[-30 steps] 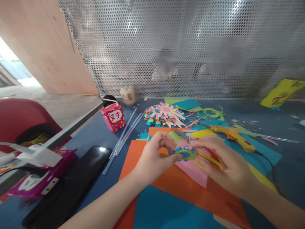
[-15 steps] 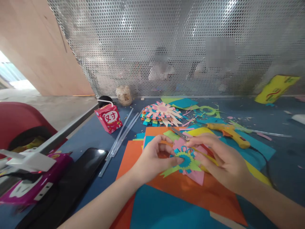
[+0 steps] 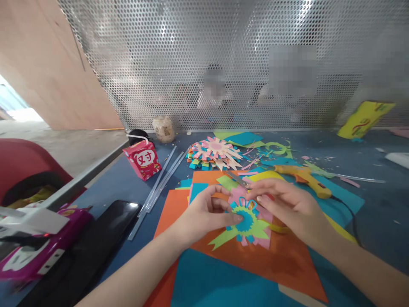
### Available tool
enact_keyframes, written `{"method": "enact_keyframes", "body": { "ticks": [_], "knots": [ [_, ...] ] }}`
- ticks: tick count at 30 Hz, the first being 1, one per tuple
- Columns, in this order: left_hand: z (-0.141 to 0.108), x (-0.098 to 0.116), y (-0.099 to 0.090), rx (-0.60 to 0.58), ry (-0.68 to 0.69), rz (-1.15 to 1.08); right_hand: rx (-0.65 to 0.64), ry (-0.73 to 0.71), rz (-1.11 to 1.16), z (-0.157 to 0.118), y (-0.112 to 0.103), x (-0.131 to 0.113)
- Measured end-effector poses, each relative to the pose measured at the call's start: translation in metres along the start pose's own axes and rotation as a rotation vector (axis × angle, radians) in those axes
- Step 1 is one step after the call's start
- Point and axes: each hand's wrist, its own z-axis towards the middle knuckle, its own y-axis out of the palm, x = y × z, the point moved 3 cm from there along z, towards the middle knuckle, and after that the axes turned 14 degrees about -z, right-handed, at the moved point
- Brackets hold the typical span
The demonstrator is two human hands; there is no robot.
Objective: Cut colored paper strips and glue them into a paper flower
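My left hand (image 3: 209, 215) pinches a paper rosette (image 3: 245, 221), thumb on its blue round centre and the other fingers curled behind. Light green fringe, blue strips and two green ribbon tails surround that centre, and two blue loops stand up at its top edge. My right hand (image 3: 279, 198) is just above these loops, thumb and forefinger drawn close together; whether a strip is between them cannot be made out. Scissors (image 3: 241, 181) lie partly hidden beneath the right fingers. Pink paper (image 3: 266, 241) and orange paper (image 3: 255, 266) are below the rosette.
Finished-looking rosettes (image 3: 214, 151) are piled behind my hands. A yellow glue gun (image 3: 306, 179) with a black cord lies at right. Clear glue sticks (image 3: 162, 185), a red drink carton (image 3: 143, 158) and a black phone (image 3: 118, 221) are at left. A perforated metal screen (image 3: 191, 64) stands behind.
My right hand has lifted slightly off the rosette's edge. The rosette has turned a little, its left ribbon tail swinging lower. The view has shifted slightly.
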Motion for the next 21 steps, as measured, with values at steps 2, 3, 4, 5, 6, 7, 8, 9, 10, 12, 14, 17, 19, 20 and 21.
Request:
{"method": "enact_keyframes", "body": {
  "ticks": [2, 3, 4, 5, 6, 7, 8, 9, 10, 12, 14, 17, 19, 20, 21],
  "knots": [
    [0.000, 0.000, 0.002, -0.004, 0.016, 0.017, -0.010, 0.013, 0.017, -0.001, 0.000, 0.002],
    [0.000, 0.001, 0.002, -0.006, 0.052, 0.060, -0.011, 0.014, 0.023, -0.001, -0.001, 0.002],
    [-0.001, 0.002, 0.003, -0.001, 0.124, 0.139, -0.005, 0.006, 0.021, -0.001, -0.001, 0.003],
    [-0.002, 0.005, 0.003, 0.020, 0.236, 0.258, 0.009, -0.013, 0.008, -0.001, -0.001, 0.003],
    [-0.005, 0.010, 0.002, 0.055, 0.386, 0.413, 0.025, -0.048, -0.024, -0.001, -0.002, 0.002],
    [-0.008, 0.014, 0.003, 0.090, 0.569, 0.593, 0.041, -0.107, -0.081, -0.001, -0.002, 0.000],
    [-0.013, 0.019, 0.004, 0.113, 0.764, 0.781, 0.059, -0.187, -0.173, -0.001, -0.001, -0.002],
    [-0.018, 0.022, 0.007, 0.118, 0.956, 0.957, 0.082, -0.285, -0.292, -0.003, -0.001, -0.005],
    [-0.023, 0.024, 0.009, 0.094, 1.120, 1.108, 0.111, -0.394, -0.424, -0.004, 0.000, -0.009],
    [-0.030, 0.025, 0.013, 0.029, 1.332, 1.313, 0.193, -0.580, -0.652, -0.008, 0.003, -0.015],
    [-0.034, 0.025, 0.015, -0.015, 1.425, 1.392, 0.270, -0.668, -0.752, -0.012, 0.004, -0.018],
    [-0.037, 0.024, 0.019, -0.060, 1.496, 1.440, 0.311, -0.674, -0.753, -0.014, 0.003, -0.020],
    [-0.038, 0.023, 0.021, -0.074, 1.518, 1.461, 0.329, -0.662, -0.741, -0.014, 0.002, -0.020],
    [-0.038, 0.023, 0.021, -0.074, 1.521, 1.465, 0.338, -0.658, -0.738, -0.015, 0.001, -0.021],
    [-0.037, 0.023, 0.021, -0.072, 1.523, 1.466, 0.342, -0.653, -0.739, -0.015, 0.000, -0.020]
  ]
}}
